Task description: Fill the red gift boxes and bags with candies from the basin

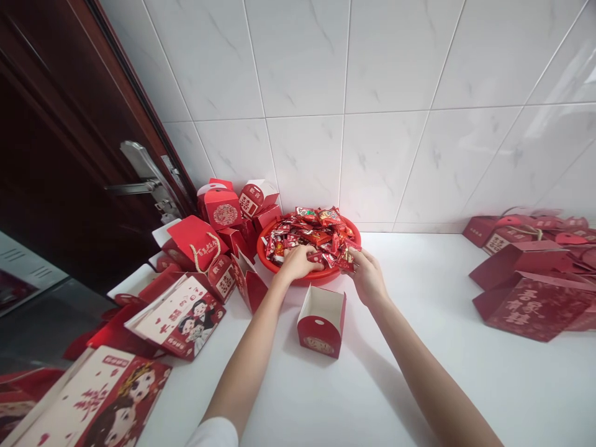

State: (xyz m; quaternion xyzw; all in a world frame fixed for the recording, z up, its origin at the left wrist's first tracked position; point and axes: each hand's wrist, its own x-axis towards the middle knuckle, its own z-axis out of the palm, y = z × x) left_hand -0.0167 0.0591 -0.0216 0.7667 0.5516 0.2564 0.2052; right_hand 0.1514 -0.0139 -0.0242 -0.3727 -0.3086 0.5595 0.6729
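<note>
The open red box (320, 332) is placed on the table (431, 279) just below the middle of the frame, between the two forearms. From it, the red basin (329, 274), heaped with wrapped sweets (316, 237), is set straight up the frame, close to the box's far edge. The box is stood upright, with its pale inside exposed from above and its longer axis run roughly up and down the frame, towards the basin. The left hand (299, 263) is held above and to the left of the box, the right hand (367, 270) above and to the right; neither is clearly nearer.

The hands are kept apart, one at each side of the basin's lower rim. The left wrist is bent inward, and its fingers are curled among the sweets; whether anything is gripped cannot be told. The right hand is turned inward, palm largely hidden, with a red wrapper (346, 259) seen at its fingertips; whether it is pinched cannot be told. The forearms are angled together from the lower edge.
</note>
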